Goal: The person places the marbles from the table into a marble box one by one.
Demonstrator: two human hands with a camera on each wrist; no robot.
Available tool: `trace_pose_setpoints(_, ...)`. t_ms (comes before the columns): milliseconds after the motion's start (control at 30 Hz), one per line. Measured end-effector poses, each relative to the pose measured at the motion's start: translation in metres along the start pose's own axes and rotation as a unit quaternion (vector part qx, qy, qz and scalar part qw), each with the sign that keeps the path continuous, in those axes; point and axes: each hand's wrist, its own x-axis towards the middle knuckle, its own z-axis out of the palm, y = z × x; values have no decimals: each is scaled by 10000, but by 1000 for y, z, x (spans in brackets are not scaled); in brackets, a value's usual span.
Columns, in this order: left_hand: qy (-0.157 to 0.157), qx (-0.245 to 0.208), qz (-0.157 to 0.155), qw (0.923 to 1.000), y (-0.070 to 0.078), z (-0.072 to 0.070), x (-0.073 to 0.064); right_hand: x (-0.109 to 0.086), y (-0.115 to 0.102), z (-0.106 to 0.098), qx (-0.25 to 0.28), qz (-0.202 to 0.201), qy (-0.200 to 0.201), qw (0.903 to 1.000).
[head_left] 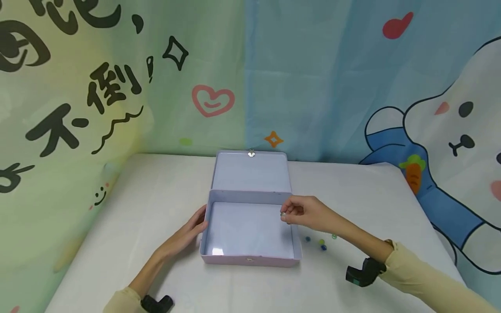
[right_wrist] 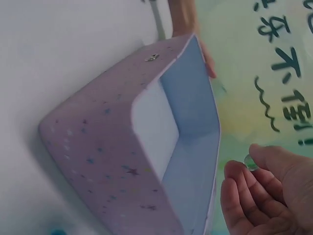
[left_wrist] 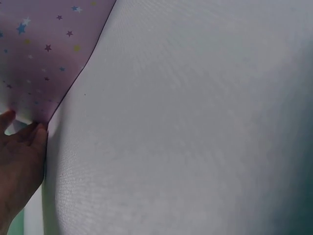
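An open hinged box [head_left: 250, 260], pale blue inside and pink with printed stars outside, lies on the white table with its lid [head_left: 251, 171] tilted back. My right hand [head_left: 309, 213] is over the box's right wall and pinches a clear, greenish glass marble [right_wrist: 251, 163] between thumb and fingertips. At the box's left wall, my left hand [head_left: 188, 234] rests its fingers and thumb against the outside. The left wrist view shows that hand touching the starry side [left_wrist: 49, 58]. Several marbles [head_left: 322, 241], blue, yellow-green and clear green, lie on the table right of the box.
A white cloth covers the table [head_left: 168, 187]. Behind it hangs a printed backdrop [head_left: 305, 87] with hearts, lettering and a white cartoon animal. Each wrist carries a black camera [head_left: 365, 272]. The lid's metal clasp [head_left: 251, 153] is at its far edge.
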Motion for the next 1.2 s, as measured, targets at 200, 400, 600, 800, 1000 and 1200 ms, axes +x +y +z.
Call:
trace_pose_setpoints(200, 38, -6, 25, 10000, 2, -1, 1, 26, -11, 4, -231, -264, -362, 9987)
trace_pose_setpoints(400, -24, 4, 24, 10000, 0, 2, 1, 56, -19, 23, -49, -294, -1010, 9944)
trace_pose_setpoints(600, 20, 21, -80, 10000, 1, 5, 2, 80, -27, 42, -534, -592, -1451, 9862)
trace_pose_setpoints(800, 84, 9, -28, 10000, 1, 2, 2, 104, -30, 56, -1067, -763, -1536, 9794)
trace_pose_setpoints(1000, 118, -101, 28, 9999, -1, 1, 2, 119, -26, 76, -996, -665, -1822, 9759)
trace_pose_setpoints(1200, 93, -69, -53, 9999, -2, 3, 2, 126, -14, 94, -1073, -688, -1954, 9724)
